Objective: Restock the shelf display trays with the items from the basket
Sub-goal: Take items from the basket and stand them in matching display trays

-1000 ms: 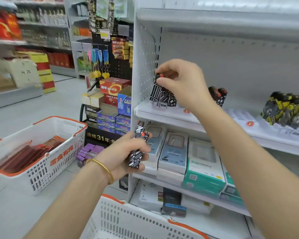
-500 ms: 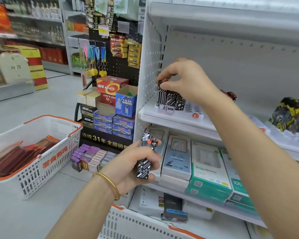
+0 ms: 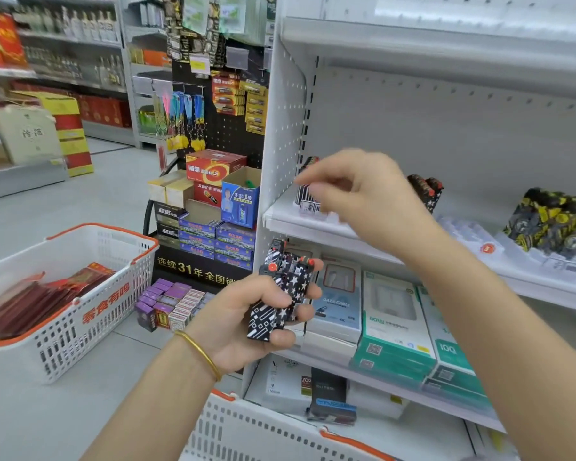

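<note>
My left hand (image 3: 246, 324) grips a small bunch of black-and-white patterned lighters (image 3: 281, 291) with red buttons, held in front of the lower shelf. My right hand (image 3: 356, 191) hovers just in front of the white display tray (image 3: 316, 212) at the left end of the upper shelf, fingers loosely curled and holding nothing. A few matching lighters (image 3: 308, 181) stand in that tray, partly hidden behind my fingers. Two dark star-patterned lighters (image 3: 426, 191) stand further right. A white basket with an orange rim (image 3: 280, 427) sits directly below me.
Yellow-and-black lighters (image 3: 556, 221) fill a tray (image 3: 473, 237) at the right. Boxed chargers and cables (image 3: 393, 324) line the shelf below. A second basket (image 3: 70, 321) with red packets stands on the floor to the left, beside a battery display (image 3: 210, 207).
My right hand has let go of the lighter it was setting in the left tray and pulled back toward me. My left hand still holds its bunch, now slightly higher.
</note>
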`<state>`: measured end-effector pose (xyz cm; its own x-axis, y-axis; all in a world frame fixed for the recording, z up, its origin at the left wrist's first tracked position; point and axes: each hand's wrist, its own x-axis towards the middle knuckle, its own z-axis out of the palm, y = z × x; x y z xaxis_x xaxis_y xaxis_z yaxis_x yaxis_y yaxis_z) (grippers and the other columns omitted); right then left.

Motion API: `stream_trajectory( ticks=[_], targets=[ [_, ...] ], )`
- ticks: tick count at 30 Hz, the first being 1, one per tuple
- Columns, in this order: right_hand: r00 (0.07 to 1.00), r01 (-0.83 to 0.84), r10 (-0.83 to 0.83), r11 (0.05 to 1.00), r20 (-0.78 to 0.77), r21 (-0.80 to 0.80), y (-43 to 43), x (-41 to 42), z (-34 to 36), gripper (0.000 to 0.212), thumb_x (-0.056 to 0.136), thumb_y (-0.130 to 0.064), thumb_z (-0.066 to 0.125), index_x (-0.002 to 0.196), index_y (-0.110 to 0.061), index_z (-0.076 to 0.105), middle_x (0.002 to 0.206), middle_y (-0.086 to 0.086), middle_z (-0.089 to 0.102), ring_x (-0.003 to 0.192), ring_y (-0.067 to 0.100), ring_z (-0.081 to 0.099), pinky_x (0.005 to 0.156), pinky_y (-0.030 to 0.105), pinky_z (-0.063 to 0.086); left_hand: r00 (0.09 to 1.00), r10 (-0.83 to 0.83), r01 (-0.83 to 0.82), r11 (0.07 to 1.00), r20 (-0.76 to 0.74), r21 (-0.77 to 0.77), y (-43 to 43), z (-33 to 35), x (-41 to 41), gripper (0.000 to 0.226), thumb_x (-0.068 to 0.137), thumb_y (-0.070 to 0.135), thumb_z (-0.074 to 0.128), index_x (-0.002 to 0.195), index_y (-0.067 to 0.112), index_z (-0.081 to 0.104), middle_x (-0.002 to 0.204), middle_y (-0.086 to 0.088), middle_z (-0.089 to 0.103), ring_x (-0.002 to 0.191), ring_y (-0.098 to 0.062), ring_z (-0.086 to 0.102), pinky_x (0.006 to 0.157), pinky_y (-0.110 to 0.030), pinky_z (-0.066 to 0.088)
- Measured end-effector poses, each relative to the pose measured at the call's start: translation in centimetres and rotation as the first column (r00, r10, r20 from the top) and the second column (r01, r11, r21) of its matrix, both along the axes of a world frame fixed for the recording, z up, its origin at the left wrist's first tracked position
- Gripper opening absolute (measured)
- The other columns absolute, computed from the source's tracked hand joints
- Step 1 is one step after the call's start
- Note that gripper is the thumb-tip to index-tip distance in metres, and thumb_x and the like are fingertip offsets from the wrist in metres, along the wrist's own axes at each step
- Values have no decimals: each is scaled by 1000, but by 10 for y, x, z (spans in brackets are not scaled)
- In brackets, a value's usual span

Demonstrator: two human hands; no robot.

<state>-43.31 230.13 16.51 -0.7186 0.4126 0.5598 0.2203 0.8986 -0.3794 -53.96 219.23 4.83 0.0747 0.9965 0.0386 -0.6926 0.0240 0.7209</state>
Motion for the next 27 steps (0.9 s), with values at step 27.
stream_trajectory(
  ticks=[27],
  targets=[
    [995,-94,98,798,-25,-595,23,94,-28,27,76,9,68,85,-17,66,82,9,70,74,13,66,78,25,53,988,104,-80,976,112,-204,30,35,65,47,50,-10,64,97,-4,67,92,-19,66,69,-21,65,34,-16,36]
  ],
)
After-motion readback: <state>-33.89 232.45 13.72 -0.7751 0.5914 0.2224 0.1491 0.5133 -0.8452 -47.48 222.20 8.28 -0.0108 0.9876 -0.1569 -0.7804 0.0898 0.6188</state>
